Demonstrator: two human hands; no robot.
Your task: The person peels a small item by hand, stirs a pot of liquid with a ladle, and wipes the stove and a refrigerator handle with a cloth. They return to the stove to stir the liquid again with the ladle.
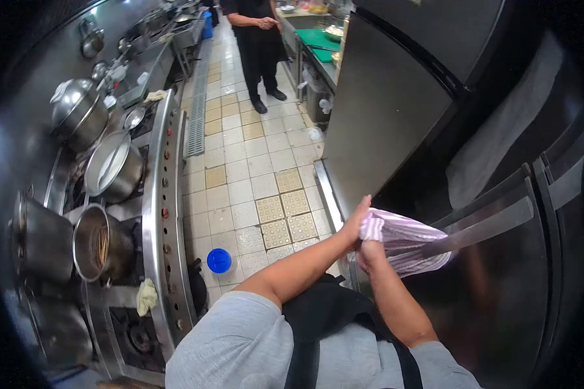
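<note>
A pink-and-white striped towel hangs over the handle of a dark refrigerator door at my right. My left hand is closed on the towel's near end, with a digit pointing up beside the cloth. Just below it, my right hand is closed against the same bunched cloth. The towel hides part of the fingers of both hands.
A stove runs along the left, bearing a pan with a ladle, a pot with sticks and tall pots. A blue-lidded container stands on the tiled floor. Another person stands ahead, near a counter with a green board.
</note>
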